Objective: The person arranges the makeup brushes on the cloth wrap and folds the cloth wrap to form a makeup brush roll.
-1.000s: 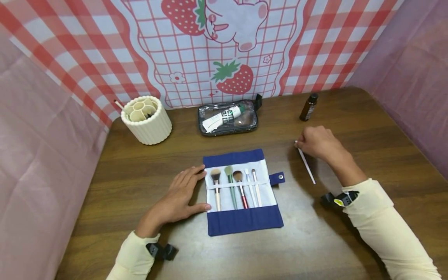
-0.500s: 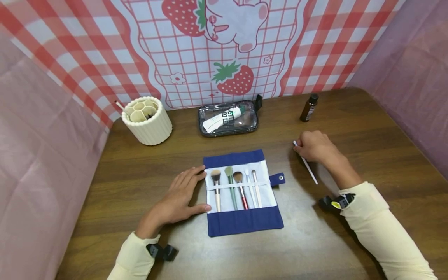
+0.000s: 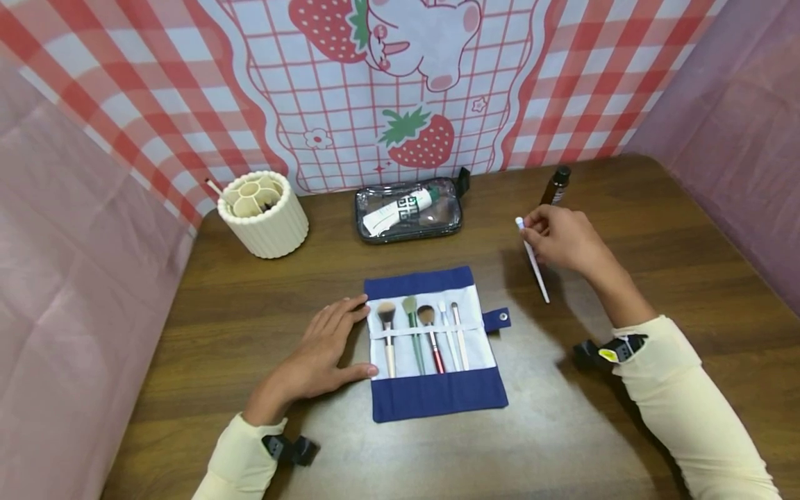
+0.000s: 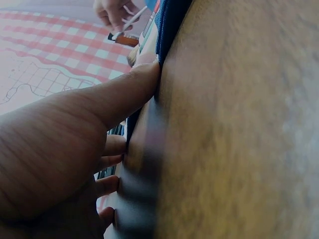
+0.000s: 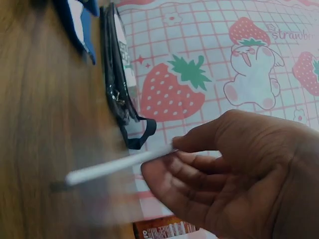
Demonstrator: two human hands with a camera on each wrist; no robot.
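My right hand [image 3: 565, 239] pinches a thin white makeup brush [image 3: 535, 267] near its pale upper end, the handle slanting down above the table. Thumb and index finger grip the brush [image 5: 114, 165] in the right wrist view; its tip is too small to make out. A navy brush roll [image 3: 437, 397] lies unfolded mid-table, with several makeup brushes [image 3: 430, 333] under its white band. Along the roll's left edge rests my left hand [image 3: 315, 351], fingers extended and thumb on the border. The left wrist view shows that thumb [image 4: 134, 84] against the navy fabric [image 4: 172, 25].
A dark bottle [image 3: 556, 186] stands just behind my right hand, partly covered by it. Behind the roll lies a clear zip pouch [image 3: 409, 210] holding a white tube. A ribbed cream brush holder [image 3: 269, 226] is at back left. A snap tab [image 3: 496, 319] sticks out rightward from the roll.
My right hand has risen and moved back toward the bottle, lifting the white brush along with it. The left hand and the roll stay in place.
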